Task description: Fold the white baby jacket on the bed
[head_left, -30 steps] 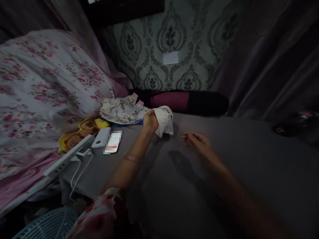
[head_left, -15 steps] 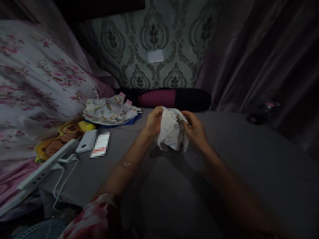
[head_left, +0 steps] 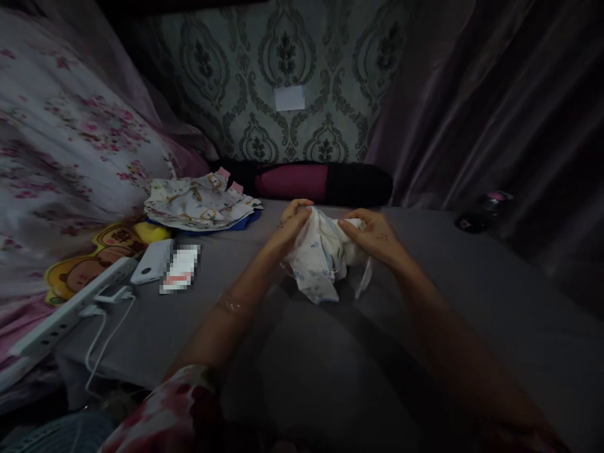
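Holds one white printed cloth (head_left: pixel 315 267), bunched above grey sheet (head_left: pixel 472 277); pinched in nearly closed fingers of left hand (head_left: pixel 293 221) and right hand (head_left: pixel 375 234).

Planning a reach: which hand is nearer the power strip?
Left. The left hand, holding the cloth, is right of the power strip; the right hand, across the cloth, is farther right.

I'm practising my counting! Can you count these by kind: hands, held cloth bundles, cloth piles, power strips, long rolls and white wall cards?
Hands: 2 (left hand, right hand)
Cloth bundle: 1
Cloth pile: 1
Power strip: 1
Roll: 1
Wall card: 1
Total: 7
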